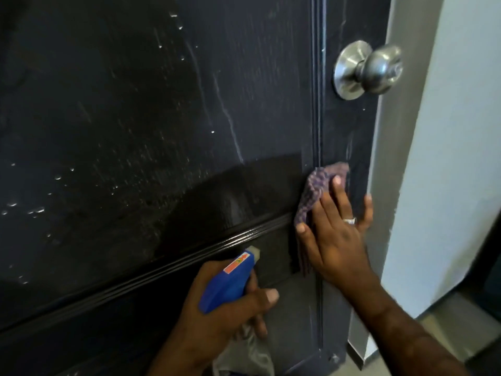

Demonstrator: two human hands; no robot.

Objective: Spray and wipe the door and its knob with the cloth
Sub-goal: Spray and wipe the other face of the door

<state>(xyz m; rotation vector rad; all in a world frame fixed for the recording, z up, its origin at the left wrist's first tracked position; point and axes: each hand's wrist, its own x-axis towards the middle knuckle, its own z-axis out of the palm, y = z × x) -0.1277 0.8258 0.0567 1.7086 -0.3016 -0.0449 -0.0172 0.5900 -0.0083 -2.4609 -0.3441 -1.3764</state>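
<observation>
A pale grey wall [447, 158] and a strip of light floor [444, 329] run down the right side at about three to five o'clock, and the rest of my view is the dark, wood-grained panelled door [162, 104], standing open enough that I see its edge. Beads and runs of spray sit across the upper panel from nine to twelve o'clock, while a darker, smoother band low on that panel looks like ground I have wiped. My right hand [336, 237] lies flat at about four o'clock from the centre, fingers spread and straight, pressing the purple checked cloth [311, 196] against the door where the vertical moulding meets the stile; I keep this grip wide and flat so that the cloth has as much face on the wood as it can, and I judge the fingertips help work it into the groove. My left hand [217, 316] is at six o'clock, its grip closed round the blue-headed spray bottle [230, 280], nozzle aimed up at the door and clear of the cloth, so I can wet more of it without putting anything down. The round brushed-steel door knob [374, 69] sits at two o'clock, well above the cloth; I can't tell whether it has had spray, and I judge it is not yet wiped.
</observation>
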